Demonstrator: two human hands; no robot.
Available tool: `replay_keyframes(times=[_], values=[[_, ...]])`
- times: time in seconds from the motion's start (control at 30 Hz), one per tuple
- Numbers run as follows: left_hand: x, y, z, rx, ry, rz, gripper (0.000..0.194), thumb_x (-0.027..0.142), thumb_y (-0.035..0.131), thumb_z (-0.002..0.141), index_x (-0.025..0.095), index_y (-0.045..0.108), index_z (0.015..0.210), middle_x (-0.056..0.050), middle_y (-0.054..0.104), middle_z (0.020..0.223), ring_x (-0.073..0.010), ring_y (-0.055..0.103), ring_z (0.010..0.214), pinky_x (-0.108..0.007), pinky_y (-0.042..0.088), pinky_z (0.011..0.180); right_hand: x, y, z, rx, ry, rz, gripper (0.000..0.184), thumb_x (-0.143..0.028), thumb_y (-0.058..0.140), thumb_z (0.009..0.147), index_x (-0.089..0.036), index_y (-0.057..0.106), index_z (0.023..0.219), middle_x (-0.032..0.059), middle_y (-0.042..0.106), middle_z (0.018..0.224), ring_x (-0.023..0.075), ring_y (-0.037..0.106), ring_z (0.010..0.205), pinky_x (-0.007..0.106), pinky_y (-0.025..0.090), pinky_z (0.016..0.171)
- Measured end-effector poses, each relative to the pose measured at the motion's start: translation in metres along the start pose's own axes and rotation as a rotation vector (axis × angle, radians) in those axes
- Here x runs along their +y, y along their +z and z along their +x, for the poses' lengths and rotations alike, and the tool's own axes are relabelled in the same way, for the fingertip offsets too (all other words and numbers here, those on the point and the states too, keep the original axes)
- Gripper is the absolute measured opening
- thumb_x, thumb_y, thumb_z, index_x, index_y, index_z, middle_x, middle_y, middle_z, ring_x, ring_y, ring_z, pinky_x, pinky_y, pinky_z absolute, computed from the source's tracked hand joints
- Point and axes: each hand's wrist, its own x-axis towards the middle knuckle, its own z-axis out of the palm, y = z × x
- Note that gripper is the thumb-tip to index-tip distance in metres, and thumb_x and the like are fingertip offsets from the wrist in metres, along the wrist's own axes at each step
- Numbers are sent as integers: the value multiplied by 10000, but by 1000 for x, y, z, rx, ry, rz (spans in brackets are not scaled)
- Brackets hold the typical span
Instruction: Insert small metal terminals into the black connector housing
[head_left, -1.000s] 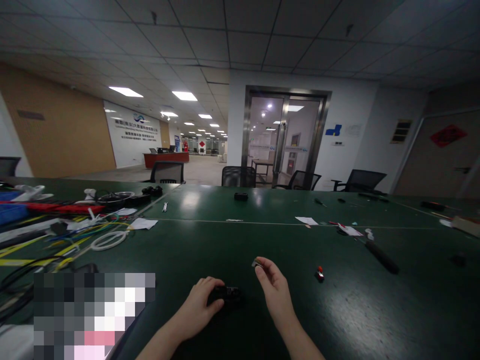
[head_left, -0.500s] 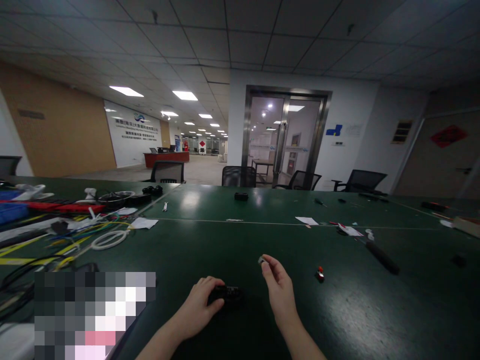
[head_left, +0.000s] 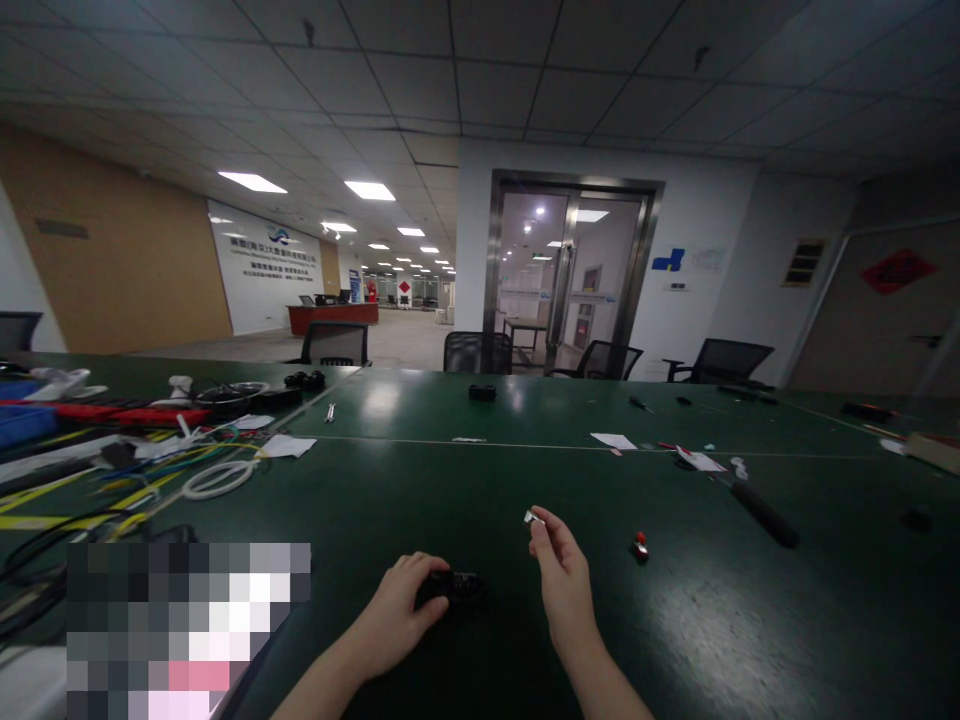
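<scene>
My left hand (head_left: 405,608) rests at the near middle of the green table (head_left: 390,500). Its thumb and fingers are closed around one end of a small black oblong device (head_left: 466,586), whose other end sticks out to the right. To the right, above the tabletop, my right hand (head_left: 564,570) pinches a small silvery metal piece (head_left: 531,518) between thumb and fingertips. The piece's exact kind is too small to make out. Right of that hand, a small red and silver object (head_left: 640,547) lies on the table.
At left lie tangled cables (head_left: 219,480), a blue bin (head_left: 26,425) and white paper (head_left: 286,446). A black-handled tool (head_left: 765,513) is at right. Farther back sit a black block (head_left: 482,392), a small wrench (head_left: 330,412) and paper scraps (head_left: 613,441). Chairs (head_left: 478,352) line the far edge.
My right hand has shifted slightly to the right and turned the metal piece, so more of its bright face shows. My left hand and the black device have stayed put.
</scene>
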Motion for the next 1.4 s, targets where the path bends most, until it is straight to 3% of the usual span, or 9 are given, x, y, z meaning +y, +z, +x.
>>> replay_keyframes(times=[0.43,0.83,1.4], values=[[11,-2,-1,6,-22,45,332,249,508,794,225,549,1123,-55,565,1142,-219,476,1068,-352,350,950,-2,1,-1,40,2,22,519,-546,571,728,-227,578,1137,55,640,1028,223,584,907,345,468,801],[10,-4,-2,-7,-14,-7,392,367,491,819,220,536,1179,-60,552,1176,-242,473,1092,-366,351,954,0,0,-1,24,-2,24,483,-518,580,727,-240,592,1121,43,647,1005,227,583,890,359,472,787],[16,-6,-1,-23,-33,29,392,326,535,783,202,552,1155,-58,558,1158,-234,471,1084,-351,345,955,4,2,1,6,-20,88,410,-461,623,712,-227,624,1049,37,658,1005,202,587,893,337,467,791]])
